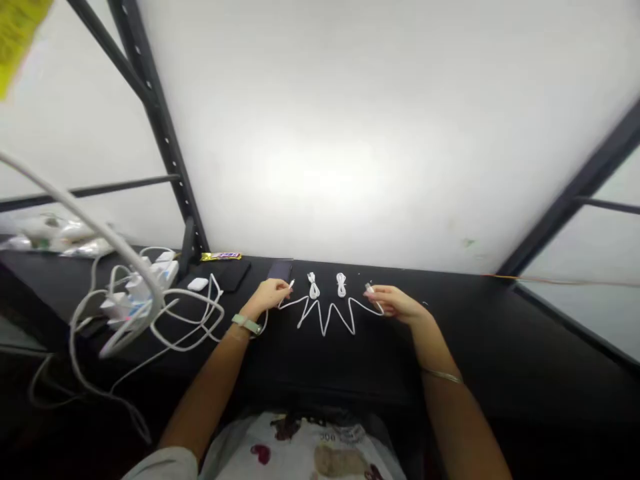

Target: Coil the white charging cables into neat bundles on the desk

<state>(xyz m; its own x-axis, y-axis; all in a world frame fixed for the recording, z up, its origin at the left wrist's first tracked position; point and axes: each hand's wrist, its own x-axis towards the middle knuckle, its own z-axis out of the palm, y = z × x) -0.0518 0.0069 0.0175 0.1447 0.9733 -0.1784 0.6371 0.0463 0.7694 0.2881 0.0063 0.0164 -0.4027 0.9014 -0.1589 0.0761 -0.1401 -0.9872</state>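
A white charging cable [324,331] lies in zigzag folds on the black table, stretched between my two hands. My left hand [271,294] pinches one plug end of it, beside a dark phone-like slab [281,269]. At the other end, my right hand [395,301] grips the cable's USB plug [369,287] between thumb and fingers. Behind the folds lie two more white cables, each bundled up: one bundle [313,287] nearer my left hand, the other bundle [341,285] to its right.
To the left, white cords [190,337] loop around a power strip with chargers [135,290]. A white square case [198,284], a black flat item [227,275] and a yellow-wrapped snack [221,256] lie nearby. Dark metal shelf posts [167,133] rise against the white wall.
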